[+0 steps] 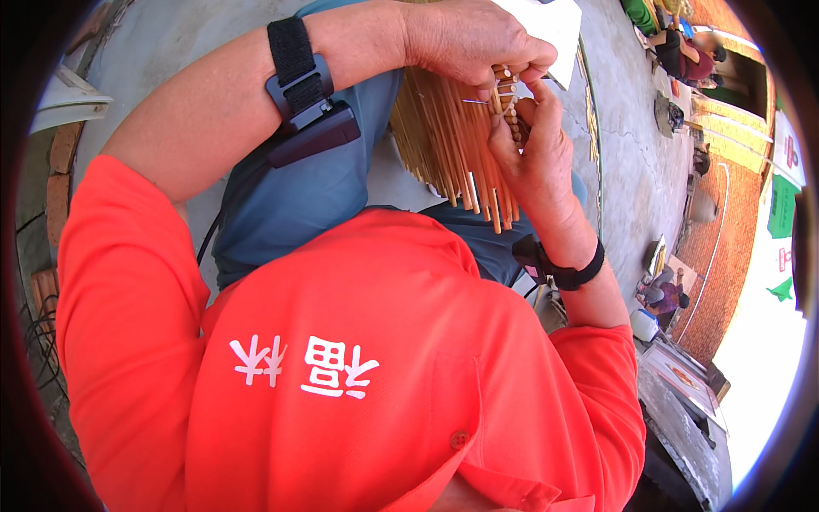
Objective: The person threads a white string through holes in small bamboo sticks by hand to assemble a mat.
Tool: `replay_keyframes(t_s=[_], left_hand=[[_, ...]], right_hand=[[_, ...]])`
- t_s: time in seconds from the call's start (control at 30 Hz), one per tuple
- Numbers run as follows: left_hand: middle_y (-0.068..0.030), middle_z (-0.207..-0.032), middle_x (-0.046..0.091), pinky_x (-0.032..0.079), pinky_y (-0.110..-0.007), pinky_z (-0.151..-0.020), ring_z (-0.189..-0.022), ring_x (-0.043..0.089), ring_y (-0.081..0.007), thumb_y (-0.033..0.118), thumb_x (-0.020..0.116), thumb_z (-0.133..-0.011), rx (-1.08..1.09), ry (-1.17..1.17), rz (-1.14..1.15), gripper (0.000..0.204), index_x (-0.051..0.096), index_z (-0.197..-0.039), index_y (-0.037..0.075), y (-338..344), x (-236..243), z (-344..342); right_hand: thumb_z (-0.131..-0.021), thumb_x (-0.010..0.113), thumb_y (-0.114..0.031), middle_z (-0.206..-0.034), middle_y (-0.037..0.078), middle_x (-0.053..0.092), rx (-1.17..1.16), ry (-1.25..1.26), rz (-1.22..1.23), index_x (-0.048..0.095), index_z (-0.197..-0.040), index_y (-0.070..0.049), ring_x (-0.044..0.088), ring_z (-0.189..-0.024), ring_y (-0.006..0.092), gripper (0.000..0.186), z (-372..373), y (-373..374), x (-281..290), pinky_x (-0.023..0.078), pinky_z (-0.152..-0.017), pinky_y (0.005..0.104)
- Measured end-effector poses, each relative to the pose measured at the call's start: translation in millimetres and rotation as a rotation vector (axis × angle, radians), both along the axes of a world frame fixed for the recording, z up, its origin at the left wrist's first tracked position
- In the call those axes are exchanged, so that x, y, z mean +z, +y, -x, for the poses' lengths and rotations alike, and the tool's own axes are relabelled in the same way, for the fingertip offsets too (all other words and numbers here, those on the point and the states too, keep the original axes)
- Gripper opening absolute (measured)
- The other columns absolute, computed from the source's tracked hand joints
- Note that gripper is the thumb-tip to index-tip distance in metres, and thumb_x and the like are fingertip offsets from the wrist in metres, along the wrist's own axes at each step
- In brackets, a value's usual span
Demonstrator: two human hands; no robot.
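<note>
My left hand [478, 47] bends over the upper end of a mat of thin wooden sticks [444, 136], fingertips closed on the short row of round stick ends [508, 90]. Just below, my right hand [537, 149] grips the same end, thumb along its side and fingers curled around it. A thin needle-like piece [474, 101] juts left from between the fingertips; which hand holds it I cannot tell. The loose lengths of the sticks fan down over my blue-trousered legs, their far parts partly hidden by my left arm.
A white sheet [559, 21] lies beyond my hands on the concrete floor [631, 179]. Two people [695, 60] [664, 294] work along a brick wall [717, 247] at right. A board [682, 384] is at lower right, bricks [64, 154] and cables at left.
</note>
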State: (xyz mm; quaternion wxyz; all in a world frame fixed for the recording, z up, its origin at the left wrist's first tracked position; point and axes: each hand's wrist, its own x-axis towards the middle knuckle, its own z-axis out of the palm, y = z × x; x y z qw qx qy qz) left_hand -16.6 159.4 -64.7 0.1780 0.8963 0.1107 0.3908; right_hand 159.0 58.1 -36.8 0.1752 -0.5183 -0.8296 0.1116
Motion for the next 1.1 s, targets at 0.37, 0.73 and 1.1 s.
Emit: replay_keyframes(t_s=[0.37,0.73,1.1], left_hand=[[-0.0066,-0.063,0.058,0.041,-0.035,-0.057,-0.064,0.058,-0.0259,0.007,0.069,-0.063,0.233,0.101,0.159,0.034,0.056,-0.094,0.010,8,8,-5],[-0.0081,-0.076,0.066,0.049,-0.037,-0.061,-0.073,0.064,-0.0280,0.022,0.068,-0.073,0.245,0.132,0.099,0.018,0.061,-0.088,0.015,34,17,-55],[-0.0086,-0.076,0.065,0.049,-0.036,-0.062,-0.073,0.064,-0.0282,0.018,0.067,-0.073,0.297,0.298,0.071,0.019,0.059,-0.090,0.013,58,9,-82]], right_hand=[[-0.076,0.069,-0.011,-0.110,0.017,0.058,-0.109,-0.325,-0.902,0.054,-0.116,-0.005,0.057,-0.096,0.0332,0.043,-64,31,75,0.047,-0.079,0.0389],[-0.066,0.060,0.000,-0.091,0.008,0.057,0.198,-0.116,-0.720,0.057,-0.100,-0.003,0.058,-0.078,0.0224,0.035,-53,47,0,0.051,-0.065,0.0312],[-0.064,0.056,-0.009,-0.079,0.004,0.047,0.318,-0.209,-0.823,0.056,-0.084,-0.007,0.050,-0.071,0.0174,0.020,-82,81,-15,0.047,-0.063,0.0274]])
